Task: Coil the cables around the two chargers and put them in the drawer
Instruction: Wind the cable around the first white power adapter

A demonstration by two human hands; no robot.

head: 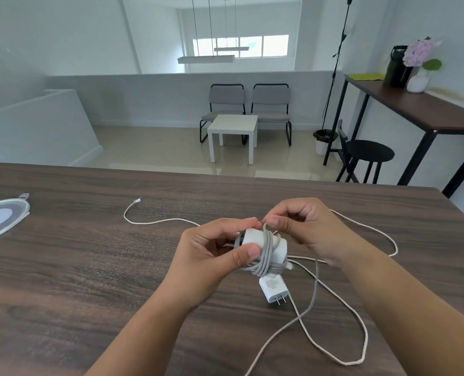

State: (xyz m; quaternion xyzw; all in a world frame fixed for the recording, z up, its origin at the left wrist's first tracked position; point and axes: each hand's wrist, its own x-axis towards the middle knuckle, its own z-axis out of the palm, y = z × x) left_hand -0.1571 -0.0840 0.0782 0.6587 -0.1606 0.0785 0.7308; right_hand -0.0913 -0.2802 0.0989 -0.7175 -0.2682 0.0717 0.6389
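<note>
My left hand (pixel 214 248) grips a white charger (pixel 260 240) above the wooden table, with several turns of grey cable (pixel 266 256) wound around it. My right hand (pixel 304 223) pinches the grey cable just above the charger's top edge. The loose grey tail hangs down and runs across the table. A second, smaller white charger (pixel 274 290) lies on the table right below, prongs pointing toward me. Its whitish braided cable (pixel 361 337) sprawls in loops to the right and stretches left, ending in a plug (pixel 138 200). No drawer is in view.
A round grey and white pouch (pixel 0 221) lies at the table's left edge (pixel 62 267). Beyond the table's far edge are a white side table (pixel 233 131), two grey chairs, a black stool and a tall desk on the right.
</note>
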